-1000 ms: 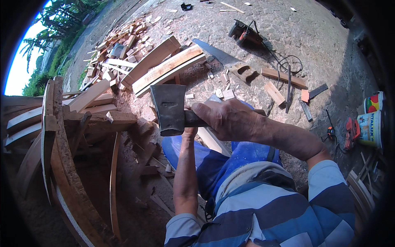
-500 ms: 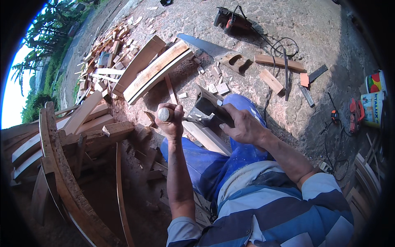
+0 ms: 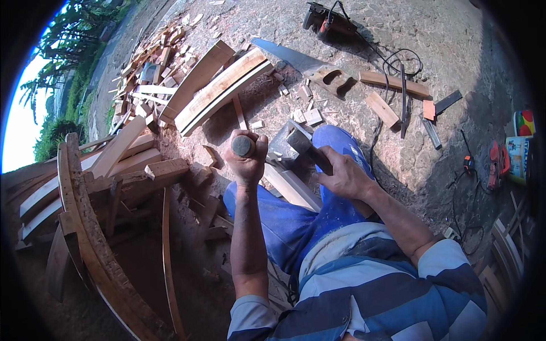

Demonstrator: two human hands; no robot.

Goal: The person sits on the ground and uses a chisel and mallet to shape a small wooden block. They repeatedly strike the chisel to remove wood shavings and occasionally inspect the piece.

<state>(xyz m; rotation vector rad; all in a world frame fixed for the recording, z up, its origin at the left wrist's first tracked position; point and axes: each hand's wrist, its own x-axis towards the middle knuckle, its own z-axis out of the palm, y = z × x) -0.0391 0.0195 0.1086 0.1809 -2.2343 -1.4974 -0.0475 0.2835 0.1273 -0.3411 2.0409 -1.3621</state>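
Observation:
My left hand (image 3: 247, 165) is closed around an upright handle, seen from its round grey end (image 3: 243, 146). Whatever lies below the fist is hidden. My right hand (image 3: 345, 173) grips the shaft of a hatchet-like tool (image 3: 291, 143), whose broad dark metal head is to the right of the left fist. The head and the fist are apart. A pale squared timber (image 3: 293, 190) lies between my knees, under the tool.
A handsaw (image 3: 307, 62), a corded power tool (image 3: 330, 21) and short offcuts (image 3: 382, 109) lie on the ground ahead. Planks (image 3: 224, 88) lean by a scrap pile at far left. A curved wooden frame (image 3: 96, 250) stands near left. Buckets (image 3: 516, 156) and a red tool (image 3: 497, 165) are at right.
The hatchet-like tool has turned, so more of its head's broad face shows. My left fist has shifted slightly up and right with the handle. The whole view has moved a little.

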